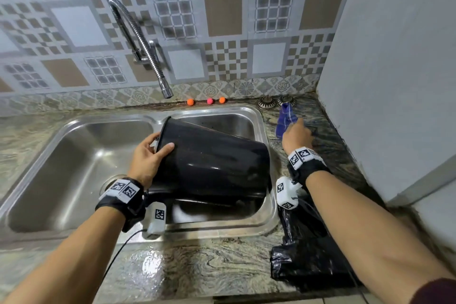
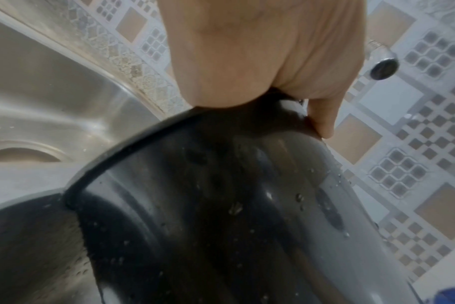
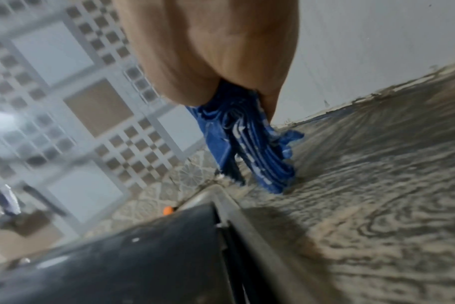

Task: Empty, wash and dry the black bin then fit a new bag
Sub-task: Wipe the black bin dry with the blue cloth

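The wet black bin [image 1: 212,158] lies tilted on its side in the right basin of the steel sink [image 1: 74,145], bottom end toward the far left. My left hand [image 1: 150,153] grips that raised end, thumb on the bin's wall [image 2: 234,205] and fingers curled round the edge. My right hand [image 1: 296,136] reaches over the counter and pinches a blue checked cloth [image 1: 285,121], which hangs from the fingers down to the granite [image 3: 247,148]. A crumpled black bin bag [image 1: 306,254] lies on the counter under my right forearm.
A flexible chrome tap [image 1: 145,52] hangs above the sink divider. Three small orange and pink balls [image 1: 209,100] sit on the back ledge, two metal drain strainers [image 1: 275,101] beside them. A grey wall [image 1: 394,81] bounds the wet granite counter [image 1: 197,269] on the right.
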{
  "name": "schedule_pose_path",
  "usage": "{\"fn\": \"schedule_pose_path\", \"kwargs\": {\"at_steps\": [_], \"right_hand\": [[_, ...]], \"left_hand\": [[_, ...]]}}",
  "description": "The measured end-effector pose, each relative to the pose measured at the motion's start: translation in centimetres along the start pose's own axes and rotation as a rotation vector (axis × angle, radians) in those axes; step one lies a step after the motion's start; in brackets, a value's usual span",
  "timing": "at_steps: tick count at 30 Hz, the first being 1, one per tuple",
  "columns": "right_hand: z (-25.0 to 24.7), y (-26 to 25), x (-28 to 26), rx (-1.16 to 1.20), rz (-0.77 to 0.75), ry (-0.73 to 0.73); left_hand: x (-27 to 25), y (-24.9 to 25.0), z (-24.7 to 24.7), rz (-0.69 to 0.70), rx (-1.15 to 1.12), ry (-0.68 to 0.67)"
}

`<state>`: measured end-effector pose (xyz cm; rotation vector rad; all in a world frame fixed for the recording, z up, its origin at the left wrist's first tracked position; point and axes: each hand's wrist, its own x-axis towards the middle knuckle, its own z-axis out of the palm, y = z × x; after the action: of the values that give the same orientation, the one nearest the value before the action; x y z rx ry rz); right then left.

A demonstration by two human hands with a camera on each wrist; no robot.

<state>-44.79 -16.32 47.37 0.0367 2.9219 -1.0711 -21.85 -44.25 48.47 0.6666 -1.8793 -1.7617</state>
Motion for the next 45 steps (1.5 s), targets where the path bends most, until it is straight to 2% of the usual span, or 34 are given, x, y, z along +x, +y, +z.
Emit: {"fn": "schedule_pose_path", "kwargs": {"at_steps": [3, 6, 12, 19, 22, 28, 31, 34, 38, 39, 41, 42, 43, 45], "right_hand": [[-0.7, -2.0, -1.5, 0.124, -0.067, 0.024], [-1.2, -3.7, -3.6, 0.199, -0.124, 0.015], [-1.2, -5.7, -7.0, 0.367, -0.089, -0.011], [-1.1, -7.1, -10.1, 0.41, -0.071, -0.015], [-0.5, -7.4, -10.8, 0.401, -0.062, -0.026], [1.2, -7.6, -12.4, 0.312, -0.033, -0.097], [2.1, -7.3, -13.3, 0.21, 0.003, -0.076], [2.7, -6.6, -14.0, 0.144, -0.041, -0.032], [3.4, -7.2, -14.4, 0.093, -0.085, 0.036], [3.6, -7.4, -14.6, 0.095, -0.088, 0.057], [4.0, -7.5, -15.1, 0.101, -0.104, 0.111], [4.2, -7.4, -15.5, 0.102, -0.112, 0.14], [4.3, -7.2, -15.8, 0.102, -0.122, 0.168], [4.6, -7.0, -16.4, 0.084, -0.162, 0.205]], "left_hand": [[0.1, 1.2, 0.0, 0.037, 0.026, -0.056], [0.0, 2.3, -0.1, 0.133, 0.1, -0.115], [-0.2, 4.0, -0.5, 0.364, 0.386, -0.291], [-0.4, 2.8, -0.9, 0.617, 0.944, -0.297], [-0.9, 0.9, -1.0, 0.707, 1.133, -0.354], [-2.4, -1.6, 0.0, 1.014, 1.194, -0.439], [-2.8, -1.8, 0.6, 1.043, 1.232, -0.513], [-3.7, -2.0, 0.3, 1.083, 1.242, -0.553], [-3.7, 0.2, -0.8, 0.997, 0.986, -0.644], [-3.1, 0.8, -1.4, 0.976, 0.943, -0.6], [-0.7, 1.2, -2.8, 0.902, 0.967, -0.365], [0.5, 1.2, -3.6, 0.782, 0.994, -0.235], [1.3, 1.3, -4.2, 0.616, 1.008, -0.167], [1.7, 1.6, -4.9, 0.327, 0.926, -0.184]]}}
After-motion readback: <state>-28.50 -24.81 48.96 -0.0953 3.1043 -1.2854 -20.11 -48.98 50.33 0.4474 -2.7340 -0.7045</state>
